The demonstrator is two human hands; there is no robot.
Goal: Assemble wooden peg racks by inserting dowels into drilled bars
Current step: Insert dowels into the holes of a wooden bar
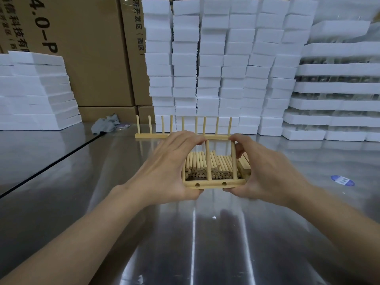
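Both hands hold a small wooden frame above the metal table (61, 202): a near drilled bar (211, 184) with two side holes, a far bar (217, 137), and upright dowels (208, 159) joining them. My left hand (166, 167) grips the frame's left end, thumb under the near bar, fingers over the far bar. My right hand (265, 173) clamps the right end the same way. Behind the frame lies a pile of loose dowels (218, 165). Further back stands a peg rack (152, 135) with several upright pegs.
Stacks of white foam blocks (216, 64) line the back and right; another stack (35, 91) sits at the left. Cardboard boxes (82, 48) stand behind. A grey cloth (106, 122) lies near the back. A blue sticker (342, 180) is on the table at right.
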